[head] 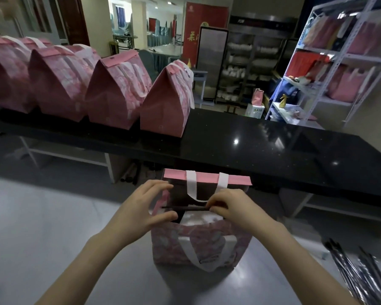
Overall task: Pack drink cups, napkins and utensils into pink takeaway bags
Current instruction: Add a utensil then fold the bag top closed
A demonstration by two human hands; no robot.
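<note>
Right hand (229, 209) fingertips pinched on dark utensil stick (185, 208), running leftward from them across open pink bag (198, 245) mouth just below; left hand (144, 209) fingers apart, loose beside rim. Risk: stick held level may bridge rim or snag handle (190, 186)

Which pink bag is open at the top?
The bag on the grey table, between the left hand and the right hand pinching a dark stick. The four bags on the black counter are folded shut.
</note>
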